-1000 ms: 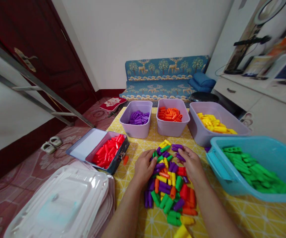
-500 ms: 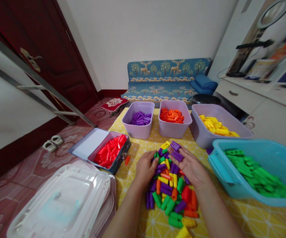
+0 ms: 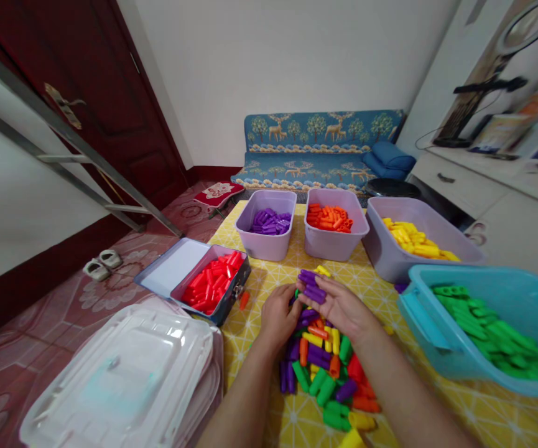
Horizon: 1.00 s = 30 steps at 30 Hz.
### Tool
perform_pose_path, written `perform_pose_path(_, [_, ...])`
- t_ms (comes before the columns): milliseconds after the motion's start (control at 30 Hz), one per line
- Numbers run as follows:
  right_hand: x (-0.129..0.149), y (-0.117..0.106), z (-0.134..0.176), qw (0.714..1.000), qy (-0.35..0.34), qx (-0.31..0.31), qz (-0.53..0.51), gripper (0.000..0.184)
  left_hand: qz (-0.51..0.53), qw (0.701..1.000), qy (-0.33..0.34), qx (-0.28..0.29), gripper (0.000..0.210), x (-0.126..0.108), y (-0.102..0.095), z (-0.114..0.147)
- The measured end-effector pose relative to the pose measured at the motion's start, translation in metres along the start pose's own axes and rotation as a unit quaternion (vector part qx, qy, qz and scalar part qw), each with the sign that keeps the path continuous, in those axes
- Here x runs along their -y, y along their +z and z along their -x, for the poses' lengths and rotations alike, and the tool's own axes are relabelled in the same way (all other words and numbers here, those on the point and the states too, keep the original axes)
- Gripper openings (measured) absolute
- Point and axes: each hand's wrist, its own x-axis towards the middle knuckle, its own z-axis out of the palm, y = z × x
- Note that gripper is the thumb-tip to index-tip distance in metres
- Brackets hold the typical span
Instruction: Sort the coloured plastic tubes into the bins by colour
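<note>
A heap of mixed plastic caps (image 3: 318, 354), short hollow tubes in purple, green, yellow, orange and red, lies on the yellow patterned tablecloth. Over its far side is my right hand (image 3: 343, 308), palm turned up, with several purple caps (image 3: 314, 289) gathered side by side on its fingers. My left hand (image 3: 278, 314) curls in at the heap's left side, its fingertips close to the purple caps. Whatever lies between those left fingers is hidden.
Behind the heap stand lilac bins of purple caps (image 3: 271, 222), orange caps (image 3: 329, 218) and yellow caps (image 3: 418, 239). A turquoise tub (image 3: 418, 330) of green caps is at right. Left are an open tin (image 3: 231, 305) of red caps, a loose orange cap (image 3: 244, 301) and stacked clear lids (image 3: 124, 367).
My right hand has drawn left toward my left hand, bringing the purple caps over the heap's far left part. The view has shifted slightly.
</note>
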Motion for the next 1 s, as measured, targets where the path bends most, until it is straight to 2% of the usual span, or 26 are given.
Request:
perform_pose_path(67, [0.023, 0.030, -0.022, 0.999, -0.031, 0.036, 0.017, 0.010, -0.003, 1.000, -0.002, 0.001, 0.034, 0.000, -0.001, 0.000])
perform_pose_path(167, [0.058, 0.073, -0.054, 0.985, -0.147, 0.076, 0.050, 0.015, -0.003, 1.000, -0.003, 0.004, 0.036, 0.000, -0.002, 0.000])
perform_pose_path(200, [0.066, 0.081, -0.062, 0.979, -0.172, 0.070, 0.085, 0.021, -0.002, 1.000, -0.003, 0.005, 0.037, 0.000, -0.002, 0.000])
perform_pose_path(267, [0.068, 0.081, -0.071, 0.957, -0.222, 0.006, 0.188, 0.030, 0.000, 1.000, -0.003, 0.004, 0.037, 0.000, -0.001, 0.000])
perform_pose_path(300, [0.064, 0.073, -0.072, 0.929, -0.265, -0.027, 0.255, 0.035, 0.000, 1.000, -0.003, 0.004, 0.037, 0.001, -0.001, 0.000])
perform_pose_path(367, [0.046, 0.045, -0.069, 0.853, -0.318, -0.061, 0.409, 0.033, -0.001, 1.000, -0.003, 0.004, 0.036, 0.002, 0.000, 0.000])
perform_pose_path(467, [0.017, -0.009, -0.058, 0.741, -0.289, -0.071, 0.602, 0.024, -0.004, 1.000, -0.005, -0.001, 0.036, 0.003, 0.002, 0.000])
perform_pose_path(533, [0.002, -0.037, -0.052, 0.695, -0.275, -0.070, 0.660, 0.025, -0.004, 1.000, -0.006, -0.005, 0.036, 0.004, 0.003, 0.000])
perform_pose_path(567, [-0.002, -0.046, -0.048, 0.682, -0.276, -0.066, 0.674, 0.027, -0.004, 1.000, -0.006, -0.006, 0.036, 0.004, 0.003, 0.000])
perform_pose_path(633, [-0.007, -0.055, -0.041, 0.682, -0.276, -0.059, 0.674, 0.031, -0.003, 1.000, -0.007, -0.008, 0.037, 0.004, 0.004, -0.001])
perform_pose_path(667, [-0.008, -0.056, -0.037, 0.697, -0.275, -0.051, 0.660, 0.032, -0.003, 1.000, -0.009, -0.007, 0.037, 0.004, 0.004, -0.001])
perform_pose_path(767, [-0.003, -0.052, -0.016, 0.776, -0.267, -0.028, 0.571, 0.033, -0.002, 1.000, -0.018, -0.005, 0.039, 0.003, 0.002, -0.001])
perform_pose_path(833, [0.003, -0.051, 0.005, 0.812, -0.258, -0.037, 0.523, 0.035, 0.003, 1.000, -0.024, -0.004, 0.042, 0.002, 0.001, -0.001])
perform_pose_path(900, [0.008, -0.054, 0.030, 0.812, -0.250, -0.059, 0.524, 0.036, 0.009, 1.000, -0.029, -0.004, 0.044, 0.000, -0.001, -0.001])
perform_pose_path(1000, [0.004, -0.069, 0.073, 0.789, -0.235, -0.083, 0.562, 0.037, 0.013, 0.999, -0.034, -0.001, 0.045, -0.001, -0.002, -0.002])
